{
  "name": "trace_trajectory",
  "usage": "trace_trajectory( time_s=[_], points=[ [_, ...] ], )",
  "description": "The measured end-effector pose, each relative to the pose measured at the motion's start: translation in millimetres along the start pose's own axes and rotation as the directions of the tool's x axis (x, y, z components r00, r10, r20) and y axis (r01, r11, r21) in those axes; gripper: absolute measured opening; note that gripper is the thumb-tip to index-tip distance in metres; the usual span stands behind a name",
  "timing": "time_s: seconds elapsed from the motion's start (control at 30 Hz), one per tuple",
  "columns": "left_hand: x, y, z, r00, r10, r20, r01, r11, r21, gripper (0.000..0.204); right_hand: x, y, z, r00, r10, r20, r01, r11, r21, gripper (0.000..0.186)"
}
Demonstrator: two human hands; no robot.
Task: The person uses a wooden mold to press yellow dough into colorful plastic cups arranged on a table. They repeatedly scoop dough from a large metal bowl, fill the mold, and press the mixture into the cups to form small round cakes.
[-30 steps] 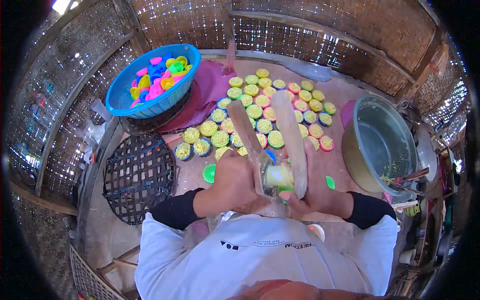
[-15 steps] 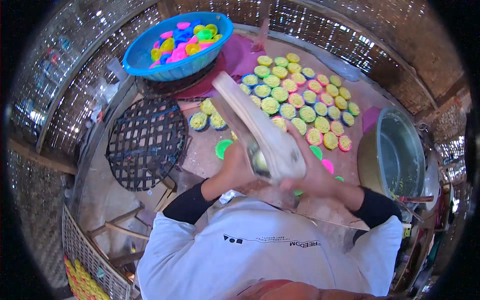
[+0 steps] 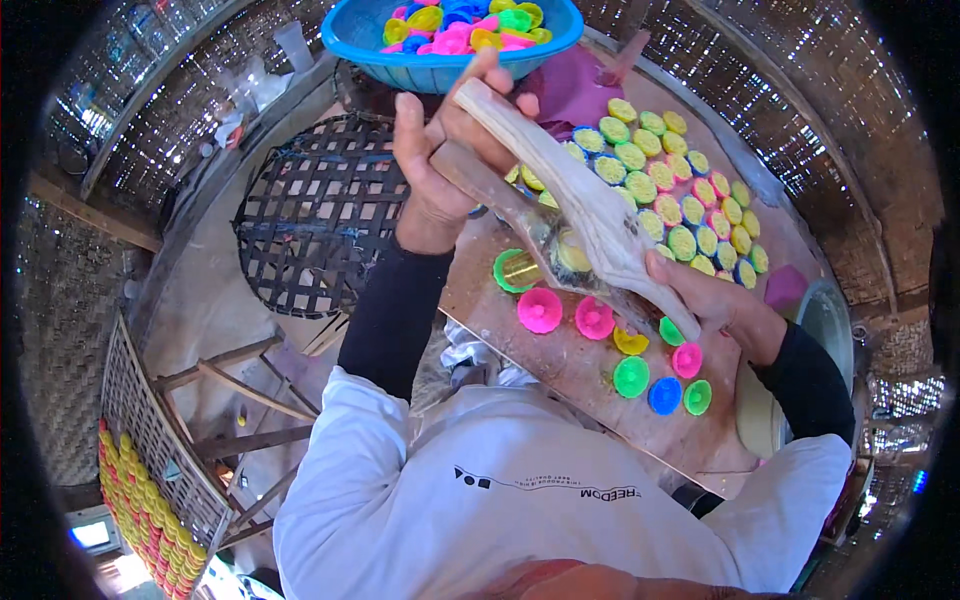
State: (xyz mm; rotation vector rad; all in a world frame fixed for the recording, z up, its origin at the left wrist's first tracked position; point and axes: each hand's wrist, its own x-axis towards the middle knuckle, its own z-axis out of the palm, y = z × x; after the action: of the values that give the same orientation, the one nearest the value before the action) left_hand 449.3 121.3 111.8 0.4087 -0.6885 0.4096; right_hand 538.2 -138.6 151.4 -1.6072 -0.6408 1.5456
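Note:
A hand-held wooden press [image 3: 610,225], made of two long levers with a yellowish metal cylinder [image 3: 522,268] between them, is held slantwise above the board. My left hand [image 3: 445,175] grips its upper-left end around the levers, thumb and some fingertips sticking up. Around the lower-right end closes my right hand [image 3: 735,315]. Beneath the press lie small fluted plastic cups, among them a pink cup [image 3: 540,310], a green cup [image 3: 631,377] and a blue cup [image 3: 665,396]. Beyond it stand many cups filled with yellow shreds [image 3: 682,242], partly hidden by the press.
The brownish board [image 3: 590,410] carries the cups. At the back a blue basin [image 3: 430,65] holds loose coloured cups. A black woven tray [image 3: 320,210] lies to the left, and a large tub [image 3: 825,320] stands at right. A wicker rack [image 3: 160,430] is at lower left.
My left hand has shifted from the press's middle to its upper-left end. The levers now show apart. The view has moved, and more loose cups show on the board.

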Motion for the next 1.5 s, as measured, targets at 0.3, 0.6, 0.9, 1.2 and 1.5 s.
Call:
trace_trajectory(
  time_s=[0.3,0.6,0.9,1.2,1.5],
  points=[
    [-35.4,0.8,-43.7,0.983,-0.017,-0.180,-0.009,0.990,-0.142,0.025,43.1,16.5,-7.1,0.994,0.113,-0.011,-0.113,0.972,-0.207,0.072],
    [-52.4,6.6,-64.9,0.983,-0.005,-0.184,-0.032,0.979,-0.202,0.026,58.4,15.7,-4.4,0.978,0.173,-0.119,-0.210,0.778,-0.592,0.075],
    [-61.3,-4.9,-63.6,0.921,-0.011,-0.389,-0.059,0.984,-0.170,0.027,45.9,8.3,-3.0,0.969,0.125,-0.212,-0.220,0.824,-0.522,0.081],
    [-51.7,1.2,-75.0,0.976,0.021,-0.218,-0.070,0.973,-0.220,0.030,49.6,-6.5,5.8,0.940,0.025,-0.339,-0.257,0.703,-0.663,0.087],
    [-62.7,17.4,-56.4,0.873,0.063,-0.484,-0.015,0.995,0.103,0.031,54.2,-3.7,18.9,0.948,0.077,-0.310,-0.259,0.754,-0.604,0.086]
  ],
)
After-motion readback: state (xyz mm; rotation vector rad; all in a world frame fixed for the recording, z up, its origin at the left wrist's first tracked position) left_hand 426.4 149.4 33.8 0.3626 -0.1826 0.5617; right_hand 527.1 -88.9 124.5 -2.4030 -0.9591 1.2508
